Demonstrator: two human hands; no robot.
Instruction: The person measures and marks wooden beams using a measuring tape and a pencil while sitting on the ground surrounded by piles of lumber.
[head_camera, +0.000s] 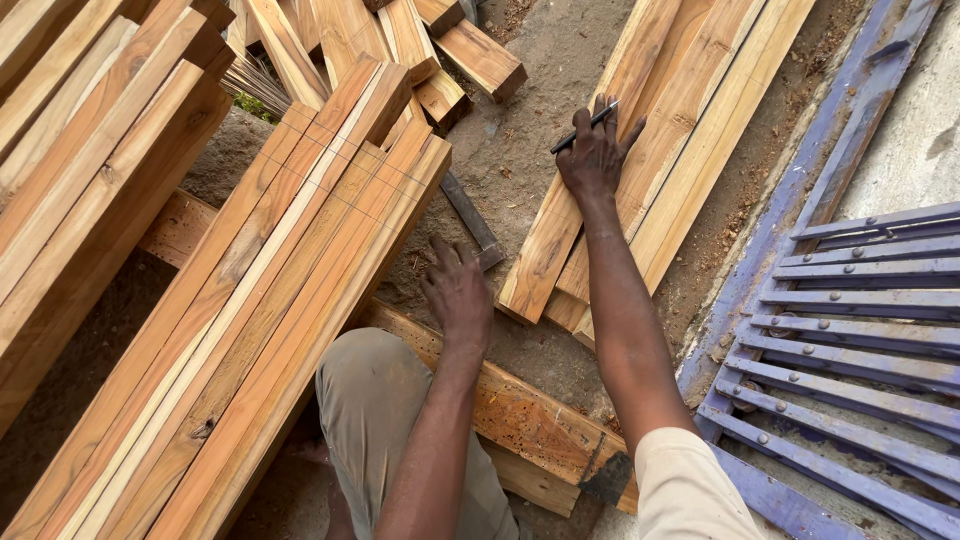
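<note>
No packages, labels or signs in view. Right hand (594, 155) lies flat, fingers spread, on a group of pale sawn planks (668, 130) lying on the ground; a dark pencil (584, 127) is pinched between its fingers. Left hand (457, 290) is open, palm down, holding nothing, over gritty ground just beside a long bundle of reddish planks (290, 290) marked with thin cross lines. A dark metal square (472, 222) lies between the two plank groups. Rough beam (530, 420) underfoot. Blue-painted riveted metal gate (860, 300) lies to the right. More stacked timber (90, 130) at left.
</note>
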